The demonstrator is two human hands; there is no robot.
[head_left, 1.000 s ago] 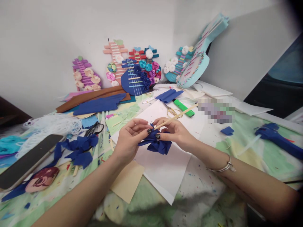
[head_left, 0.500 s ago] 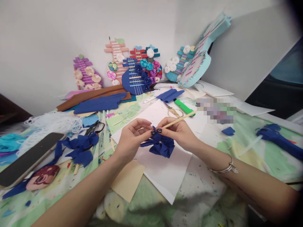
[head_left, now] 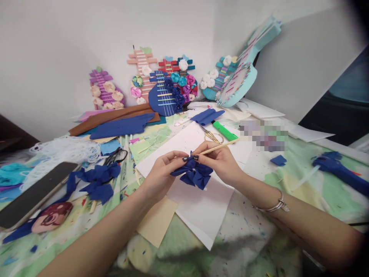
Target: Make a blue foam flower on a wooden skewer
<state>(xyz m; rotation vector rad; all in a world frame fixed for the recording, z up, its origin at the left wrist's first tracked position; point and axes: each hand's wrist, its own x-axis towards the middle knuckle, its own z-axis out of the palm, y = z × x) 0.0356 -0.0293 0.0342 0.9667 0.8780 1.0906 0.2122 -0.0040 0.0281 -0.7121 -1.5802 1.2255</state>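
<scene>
A dark blue crepe-paper flower (head_left: 196, 176) hangs between my hands over white paper sheets (head_left: 203, 219). My left hand (head_left: 163, 169) is closed, pinching the flower's upper left edge between thumb and fingers. Thumb and fingers of my right hand (head_left: 220, 161) pinch the top edge of the flower, close beside the left thumb. A thin pale wooden stick (head_left: 223, 145) also lies in the right hand, pointing up and to the right. Beyond the hands are gold-handled scissors (head_left: 213, 136) and a green utility knife (head_left: 225, 130).
Decorated paper instruments (head_left: 163, 96) lean on the wall at the back. On the left lie a phone (head_left: 37, 192), white cord (head_left: 63, 152) and blue paper scraps (head_left: 99, 179). A blue glue gun (head_left: 343, 169) rests at right. Yellow card (head_left: 157, 223) lies in front.
My left fingers have shifted slightly and closed onto the flower's left petal, which has folded upward. The right hand and stick have barely moved.
</scene>
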